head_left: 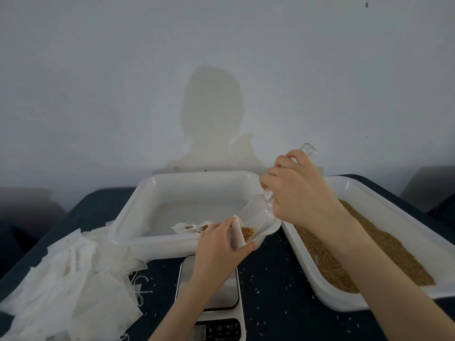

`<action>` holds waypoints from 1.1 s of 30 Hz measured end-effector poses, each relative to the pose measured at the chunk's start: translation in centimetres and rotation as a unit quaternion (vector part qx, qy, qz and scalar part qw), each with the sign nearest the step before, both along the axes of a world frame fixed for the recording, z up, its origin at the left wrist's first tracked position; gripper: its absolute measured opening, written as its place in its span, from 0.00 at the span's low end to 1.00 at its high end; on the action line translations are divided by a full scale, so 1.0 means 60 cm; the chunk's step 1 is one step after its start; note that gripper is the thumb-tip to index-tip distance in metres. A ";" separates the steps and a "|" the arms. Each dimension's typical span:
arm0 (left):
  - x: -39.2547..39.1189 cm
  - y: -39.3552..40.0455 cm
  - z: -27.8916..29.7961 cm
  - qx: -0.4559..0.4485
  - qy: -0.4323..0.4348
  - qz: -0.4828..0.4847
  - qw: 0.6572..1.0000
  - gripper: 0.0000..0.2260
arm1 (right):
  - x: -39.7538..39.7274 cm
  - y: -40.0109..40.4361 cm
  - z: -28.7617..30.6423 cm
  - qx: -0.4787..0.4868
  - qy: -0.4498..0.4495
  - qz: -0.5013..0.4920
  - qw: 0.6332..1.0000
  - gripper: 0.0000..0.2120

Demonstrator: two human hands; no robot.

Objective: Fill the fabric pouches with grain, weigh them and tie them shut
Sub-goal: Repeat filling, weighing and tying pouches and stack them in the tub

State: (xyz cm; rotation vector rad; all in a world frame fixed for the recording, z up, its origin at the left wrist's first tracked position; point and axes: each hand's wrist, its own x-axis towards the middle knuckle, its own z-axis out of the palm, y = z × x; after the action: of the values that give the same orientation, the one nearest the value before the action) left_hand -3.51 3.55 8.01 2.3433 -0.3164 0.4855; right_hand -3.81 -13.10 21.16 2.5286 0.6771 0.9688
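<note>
My left hand (219,244) holds a white fabric pouch (236,236) open above the scale (209,299). My right hand (299,190) grips the handle of a clear plastic scoop (256,212), tilted down with its mouth at the pouch opening. Brown grain (247,233) lies at the scoop's lip, at the pouch mouth. A white tray (394,207) on the right holds a layer of the same brown grain (384,252). One filled pouch (190,227) lies in the middle white tray (172,178).
A heap of empty white pouches (66,286) with loose drawstrings covers the table's left side. Scattered grains dot the dark tabletop (278,303) around the scale. A pale wall rises close behind the trays.
</note>
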 end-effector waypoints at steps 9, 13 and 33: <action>0.005 -0.007 -0.005 -0.009 -0.002 0.015 1.000 0.23 | -0.011 0.023 0.004 -0.006 -0.022 0.045 0.999 0.19; 0.005 -0.008 -0.013 0.000 0.002 0.023 1.000 0.23 | -0.005 0.032 0.005 -0.036 -0.026 0.049 0.998 0.12; 0.000 0.011 0.000 -0.137 0.108 -0.078 0.982 0.16 | 0.043 -0.081 -0.089 0.351 0.223 -0.071 0.907 0.19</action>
State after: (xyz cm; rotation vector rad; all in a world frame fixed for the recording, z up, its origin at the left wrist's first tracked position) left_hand -3.49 4.20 8.04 2.0605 -0.3079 0.1830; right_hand -1.23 -17.98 15.81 3.4406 0.2599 0.6513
